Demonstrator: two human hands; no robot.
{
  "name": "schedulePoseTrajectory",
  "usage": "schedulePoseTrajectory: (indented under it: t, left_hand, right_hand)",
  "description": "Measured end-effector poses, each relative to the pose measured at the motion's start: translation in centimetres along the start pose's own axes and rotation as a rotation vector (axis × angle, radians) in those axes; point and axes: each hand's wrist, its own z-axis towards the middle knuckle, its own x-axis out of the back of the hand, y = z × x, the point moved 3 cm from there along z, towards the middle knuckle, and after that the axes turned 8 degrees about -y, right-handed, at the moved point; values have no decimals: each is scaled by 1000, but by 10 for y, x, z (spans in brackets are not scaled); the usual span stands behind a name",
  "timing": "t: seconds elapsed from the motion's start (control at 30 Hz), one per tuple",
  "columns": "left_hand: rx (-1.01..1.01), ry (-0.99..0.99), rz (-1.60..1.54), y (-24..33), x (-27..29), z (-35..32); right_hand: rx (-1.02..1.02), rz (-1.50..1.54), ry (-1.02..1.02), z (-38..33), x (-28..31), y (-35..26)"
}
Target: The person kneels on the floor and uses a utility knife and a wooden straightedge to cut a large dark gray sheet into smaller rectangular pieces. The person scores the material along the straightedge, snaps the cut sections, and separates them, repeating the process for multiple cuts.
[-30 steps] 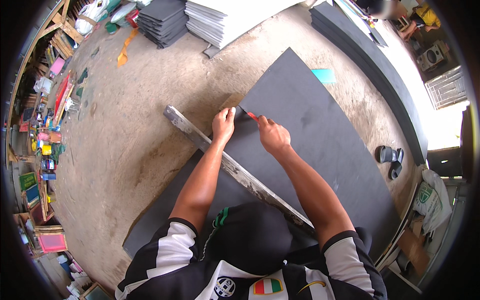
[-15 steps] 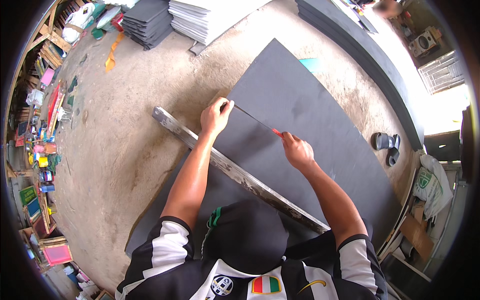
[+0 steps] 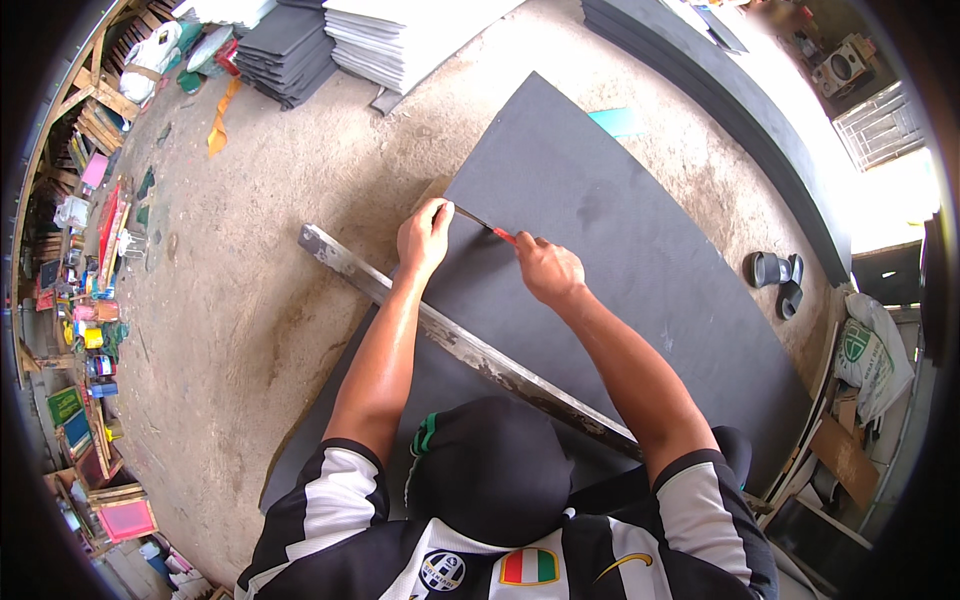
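Dusty concrete floor [image 3: 250, 330] in a cluttered workshop, with a big dark grey foam sheet [image 3: 620, 260] lying flat on it and a person crouched at its near edge. A long metal straightedge [image 3: 470, 350] runs diagonally over the sheet's left part, its far end poking out onto the bare floor.

The left hand [image 3: 425, 235] is planted on the sheet near its left edge, just past the straightedge, fingers curled down and holding nothing. The right hand [image 3: 548, 270] has its fingers closed around a thin knife [image 3: 490, 226] with a red handle; the tip sits on the sheet right by the left hand's fingertips.

Looks like the cutting or scoring step, with the blade at the start of a line near the edge. By my guess the next bit needs the left hand pressing firm so the foam doesn't creep, and a steady pull with the blade kept low.

Containers: a white sack [image 3: 872, 355] with a green print slumps at the right, contents hidden. Small colourful boxes line the left wall, too tiny to read into. Stacks of grey sheets [image 3: 285, 50] and white sheets [image 3: 400, 35] sit at the top, and a pair of dark sandals [image 3: 775, 280] lies right of the sheet.
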Motion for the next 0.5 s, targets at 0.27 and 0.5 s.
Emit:
schedulePoseTrajectory:
  t: [0.27,0.5]
  left_hand:
    - [-45,-28,-43,-15,-13,7]
    - [88,-367,387,-14,-21,48]
  right_hand:
    - [-125,-90,-163,-44,-20,86]
    - [-182,-12,-121,-99,-21,145]
